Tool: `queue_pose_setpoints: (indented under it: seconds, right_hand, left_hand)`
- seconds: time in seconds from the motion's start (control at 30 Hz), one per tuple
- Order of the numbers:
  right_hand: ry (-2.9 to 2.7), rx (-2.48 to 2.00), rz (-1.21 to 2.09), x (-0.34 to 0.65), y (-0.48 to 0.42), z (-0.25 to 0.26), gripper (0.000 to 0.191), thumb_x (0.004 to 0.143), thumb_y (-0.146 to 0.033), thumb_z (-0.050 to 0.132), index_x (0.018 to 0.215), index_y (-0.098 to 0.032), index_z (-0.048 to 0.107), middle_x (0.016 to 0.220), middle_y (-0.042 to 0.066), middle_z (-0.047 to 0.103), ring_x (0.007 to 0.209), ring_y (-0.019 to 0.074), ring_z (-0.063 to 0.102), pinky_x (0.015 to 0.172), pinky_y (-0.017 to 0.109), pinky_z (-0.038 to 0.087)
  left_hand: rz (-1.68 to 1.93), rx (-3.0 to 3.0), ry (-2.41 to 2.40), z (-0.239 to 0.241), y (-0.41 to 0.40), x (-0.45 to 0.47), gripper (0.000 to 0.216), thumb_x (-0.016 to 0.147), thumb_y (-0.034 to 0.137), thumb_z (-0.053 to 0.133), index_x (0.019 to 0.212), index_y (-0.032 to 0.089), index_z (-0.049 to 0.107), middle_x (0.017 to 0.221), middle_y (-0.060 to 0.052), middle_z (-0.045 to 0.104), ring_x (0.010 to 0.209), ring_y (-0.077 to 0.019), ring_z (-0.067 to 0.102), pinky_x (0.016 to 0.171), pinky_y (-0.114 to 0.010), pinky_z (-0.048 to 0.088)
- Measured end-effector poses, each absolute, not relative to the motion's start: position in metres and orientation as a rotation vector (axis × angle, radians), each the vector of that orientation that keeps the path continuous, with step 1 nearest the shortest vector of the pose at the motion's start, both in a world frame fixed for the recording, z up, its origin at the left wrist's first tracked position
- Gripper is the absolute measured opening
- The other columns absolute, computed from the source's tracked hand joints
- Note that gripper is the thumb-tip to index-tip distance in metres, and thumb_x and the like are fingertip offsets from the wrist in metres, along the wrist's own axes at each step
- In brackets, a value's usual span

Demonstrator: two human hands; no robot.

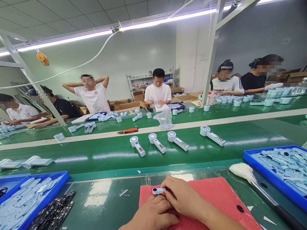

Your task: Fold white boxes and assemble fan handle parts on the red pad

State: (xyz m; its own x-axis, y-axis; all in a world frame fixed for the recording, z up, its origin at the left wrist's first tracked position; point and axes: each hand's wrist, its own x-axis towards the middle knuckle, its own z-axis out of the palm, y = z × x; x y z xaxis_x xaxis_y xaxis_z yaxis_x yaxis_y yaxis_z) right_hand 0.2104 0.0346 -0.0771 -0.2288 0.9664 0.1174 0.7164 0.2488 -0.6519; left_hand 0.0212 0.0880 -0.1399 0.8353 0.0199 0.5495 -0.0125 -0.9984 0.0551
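Pale blue round-ended plastic part (158, 191) between left hand (153, 214) and right hand (183, 196).

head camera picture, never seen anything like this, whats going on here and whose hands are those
This picture comes from a camera worn on a person's head, looking forward and down. The two bare hands at the bottom are that person's. The right hand pinches a small pale blue part over a red mat, with the left hand just below it. Blue trays of pale blue parts sit on both sides, and a green conveyor belt carries pale handheld devices. A co-worker sits beyond it.
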Motion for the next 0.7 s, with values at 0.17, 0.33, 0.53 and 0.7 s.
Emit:
queue_pose_setpoints:
  seconds: [0.17,0.33,0.53,0.7]
  right_hand:
    - [-2.026,-1.538,0.658,0.211,0.034,-0.076,0.016,0.096,-0.018,0.053,0.102,-0.022,0.067,0.107,0.003,0.07,0.096,0.0212,0.062,0.08,0.032,0.042]
    - [-2.03,-1.558,0.674,0.211,0.033,-0.073,0.016,0.095,-0.018,0.053,0.102,-0.022,0.066,0.107,0.003,0.07,0.096,0.0221,0.063,0.079,0.033,0.042]
    - [-2.029,-1.533,0.657,0.211,0.035,-0.074,0.016,0.095,-0.018,0.053,0.101,-0.021,0.067,0.107,0.004,0.07,0.097,0.0224,0.063,0.08,0.033,0.042]
    - [-2.042,-1.538,0.643,0.211,0.034,-0.074,0.015,0.094,-0.017,0.054,0.101,-0.021,0.066,0.107,0.004,0.07,0.097,0.0221,0.063,0.081,0.032,0.042]
  left_hand:
    - [0.897,2.969,0.016,-0.142,0.088,0.021,0.016,0.099,0.02,0.063,0.111,0.029,0.065,0.12,0.002,0.069,0.113,-0.0139,0.061,0.103,-0.026,0.047]
    - [0.984,2.93,0.013,-0.141,0.087,0.023,0.012,0.101,0.022,0.06,0.11,0.029,0.065,0.119,0.005,0.07,0.11,-0.0124,0.061,0.098,-0.025,0.046]
    - [1.02,2.916,-0.02,-0.132,0.085,0.023,0.009,0.103,0.022,0.058,0.107,0.026,0.065,0.115,0.002,0.07,0.105,-0.0137,0.061,0.094,-0.026,0.046]
    - [0.912,2.932,-0.03,-0.127,0.085,0.021,0.012,0.101,0.021,0.06,0.112,0.025,0.064,0.117,0.0,0.069,0.106,-0.0144,0.061,0.096,-0.026,0.047]
